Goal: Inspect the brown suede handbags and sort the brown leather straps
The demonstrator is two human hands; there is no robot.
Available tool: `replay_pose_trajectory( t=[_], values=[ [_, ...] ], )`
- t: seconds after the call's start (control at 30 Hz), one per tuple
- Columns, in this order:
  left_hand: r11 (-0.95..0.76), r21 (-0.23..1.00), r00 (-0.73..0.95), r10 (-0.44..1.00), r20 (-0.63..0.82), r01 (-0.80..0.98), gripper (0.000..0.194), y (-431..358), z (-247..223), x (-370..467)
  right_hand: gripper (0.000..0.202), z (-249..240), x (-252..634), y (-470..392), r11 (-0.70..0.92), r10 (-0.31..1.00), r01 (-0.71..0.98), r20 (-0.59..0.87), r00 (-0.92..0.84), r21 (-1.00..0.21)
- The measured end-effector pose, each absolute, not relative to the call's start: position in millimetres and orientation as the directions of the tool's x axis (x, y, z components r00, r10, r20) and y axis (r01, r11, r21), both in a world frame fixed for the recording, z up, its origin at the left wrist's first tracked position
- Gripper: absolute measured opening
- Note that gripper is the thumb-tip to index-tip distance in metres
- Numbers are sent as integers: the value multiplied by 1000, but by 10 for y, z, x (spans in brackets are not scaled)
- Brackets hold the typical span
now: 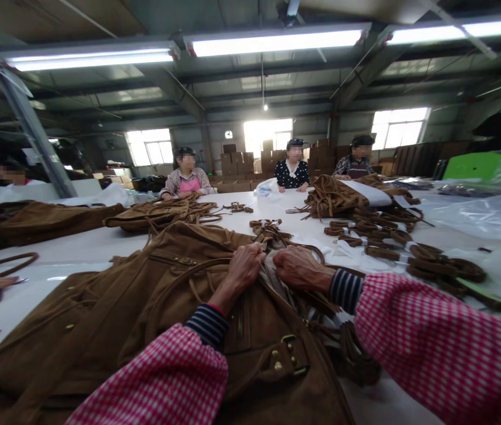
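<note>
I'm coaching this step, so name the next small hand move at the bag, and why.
Probably ease the right hand away from the left hand: both are close together at the opening of the brown bag, with only narrow pale lining showing between.

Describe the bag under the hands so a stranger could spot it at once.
On the white table's near side, the left hand and right hand grip pale lining beside an open zip. It belongs to the brown bag beneath them. Unlike the brown bags farther off, this shows a brassy buckle and studs.
</note>
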State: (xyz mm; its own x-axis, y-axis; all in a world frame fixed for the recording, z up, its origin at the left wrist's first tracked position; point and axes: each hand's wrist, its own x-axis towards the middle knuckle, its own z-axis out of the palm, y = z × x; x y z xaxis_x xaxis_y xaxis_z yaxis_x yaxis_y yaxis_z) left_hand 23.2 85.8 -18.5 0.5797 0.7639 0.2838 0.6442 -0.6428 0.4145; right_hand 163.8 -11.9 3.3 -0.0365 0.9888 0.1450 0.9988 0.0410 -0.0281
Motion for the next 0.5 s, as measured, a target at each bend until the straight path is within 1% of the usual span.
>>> replay_pose_trajectory(
  t=[0.3, 0.5],
  values=[
    [-639, 445, 575, 765, 289, 627, 19, 868, -179, 241, 25, 21, 1608, -71, 24, 991, 999, 135, -20, -25],
    [-669, 464, 608, 735, 299, 581, 23, 857, -153, 213, 27, -15, 1601, -31, 3, 989, 998, 145, 5, -55]
  ],
)
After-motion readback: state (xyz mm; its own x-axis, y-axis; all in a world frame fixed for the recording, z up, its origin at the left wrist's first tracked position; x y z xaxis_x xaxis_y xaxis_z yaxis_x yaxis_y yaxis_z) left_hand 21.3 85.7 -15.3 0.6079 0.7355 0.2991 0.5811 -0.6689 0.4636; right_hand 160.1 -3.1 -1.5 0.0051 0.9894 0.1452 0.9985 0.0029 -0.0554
